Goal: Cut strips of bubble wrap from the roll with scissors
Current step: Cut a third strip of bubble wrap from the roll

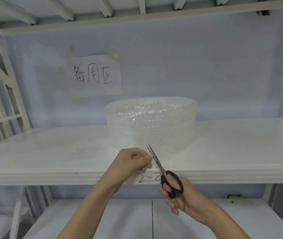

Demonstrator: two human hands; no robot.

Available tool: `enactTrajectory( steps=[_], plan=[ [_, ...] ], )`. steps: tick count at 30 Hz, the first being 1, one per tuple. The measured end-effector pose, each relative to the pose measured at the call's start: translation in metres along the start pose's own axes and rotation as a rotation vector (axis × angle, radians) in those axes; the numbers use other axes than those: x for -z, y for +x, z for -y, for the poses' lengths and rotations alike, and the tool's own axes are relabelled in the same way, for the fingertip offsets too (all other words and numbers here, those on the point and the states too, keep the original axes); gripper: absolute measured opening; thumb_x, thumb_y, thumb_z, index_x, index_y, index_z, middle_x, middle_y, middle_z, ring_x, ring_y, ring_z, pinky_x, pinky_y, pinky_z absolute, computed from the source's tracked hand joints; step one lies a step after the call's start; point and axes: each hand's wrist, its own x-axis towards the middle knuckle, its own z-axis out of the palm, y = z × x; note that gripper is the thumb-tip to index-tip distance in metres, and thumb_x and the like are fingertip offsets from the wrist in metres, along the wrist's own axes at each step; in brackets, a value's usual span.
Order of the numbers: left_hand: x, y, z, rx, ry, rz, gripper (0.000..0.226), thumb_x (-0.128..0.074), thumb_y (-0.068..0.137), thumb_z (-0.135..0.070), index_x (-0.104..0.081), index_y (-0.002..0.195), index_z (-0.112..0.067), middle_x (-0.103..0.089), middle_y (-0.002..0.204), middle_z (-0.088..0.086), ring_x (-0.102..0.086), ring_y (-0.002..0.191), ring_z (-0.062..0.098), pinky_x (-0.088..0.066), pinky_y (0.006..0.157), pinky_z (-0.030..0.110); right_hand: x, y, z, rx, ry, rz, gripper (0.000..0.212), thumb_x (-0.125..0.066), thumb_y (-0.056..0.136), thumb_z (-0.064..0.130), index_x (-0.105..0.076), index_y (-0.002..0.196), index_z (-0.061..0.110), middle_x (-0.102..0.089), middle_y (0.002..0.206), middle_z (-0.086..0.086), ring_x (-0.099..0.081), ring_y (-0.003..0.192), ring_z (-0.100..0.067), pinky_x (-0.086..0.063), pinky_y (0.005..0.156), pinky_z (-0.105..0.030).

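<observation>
A wide roll of clear bubble wrap (152,123) stands on the white shelf (232,152), near its middle. Its loose end comes forward toward the shelf's front edge. My left hand (133,161) pinches that loose end just left of the blades. My right hand (178,195) holds black-handled scissors (165,175), fingers through the loops. The nearly closed blades point up and away, and lie in the wrap right beside my left fingers.
Cut pieces of bubble wrap (83,151) lie flat on the shelf to the left. A paper sign (96,75) with handwriting is taped to the back wall. White rack posts stand at both sides, and a lower shelf (102,219) sits beneath my arms.
</observation>
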Motion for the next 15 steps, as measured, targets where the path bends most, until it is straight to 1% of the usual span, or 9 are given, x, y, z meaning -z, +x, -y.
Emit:
enactTrajectory(
  steps=[2,5,8,12,15],
  plan=[
    [0.001,0.001,0.0,0.015,-0.011,0.011,0.008,-0.071,0.087,-0.013,-0.071,0.086,-0.005,-0.073,0.074,0.005,-0.068,0.068,0.01,-0.053,0.066,0.016,0.001,0.0,-0.001,0.005,-0.003,-0.003,0.047,-0.07,0.068,0.051,-0.046,0.066,0.011,-0.049,0.065,-0.002,-0.043,0.041,-0.014,-0.039,0.035,-0.023],
    [0.003,0.0,0.0,0.011,0.001,0.041,0.007,-0.071,0.087,-0.014,-0.071,0.084,-0.007,-0.074,0.072,0.002,-0.067,0.069,0.009,-0.052,0.067,0.016,0.0,-0.001,0.001,-0.003,0.026,0.04,0.055,-0.078,0.062,0.059,-0.049,0.065,0.012,-0.049,0.067,-0.002,-0.043,0.043,-0.015,-0.04,0.032,-0.023],
    [0.002,-0.001,-0.001,-0.007,0.046,0.079,0.008,-0.072,0.087,-0.015,-0.072,0.086,-0.007,-0.075,0.075,0.004,-0.065,0.068,0.009,-0.051,0.07,0.018,-0.003,0.0,0.006,-0.043,0.044,0.087,0.06,-0.076,0.059,0.064,-0.05,0.069,0.011,-0.05,0.069,0.0,-0.044,0.046,-0.014,-0.038,0.03,-0.02],
    [0.0,-0.005,-0.003,-0.021,0.045,0.055,0.009,-0.072,0.086,-0.015,-0.072,0.085,-0.006,-0.075,0.077,0.007,-0.066,0.073,0.012,-0.051,0.072,0.019,-0.008,0.004,0.011,-0.042,0.022,0.09,0.062,-0.076,0.059,0.066,-0.05,0.071,0.011,-0.051,0.071,-0.001,-0.044,0.044,-0.013,-0.036,0.029,-0.019],
    [0.001,-0.008,-0.002,0.0,0.05,0.055,0.017,-0.074,0.084,-0.016,-0.071,0.088,0.0,-0.076,0.079,0.013,-0.065,0.075,0.018,-0.05,0.076,0.026,-0.007,0.004,0.009,-0.025,0.001,0.058,0.061,-0.079,0.057,0.063,-0.048,0.069,0.012,-0.05,0.07,-0.002,-0.043,0.04,-0.011,-0.036,0.028,-0.018]
  ],
)
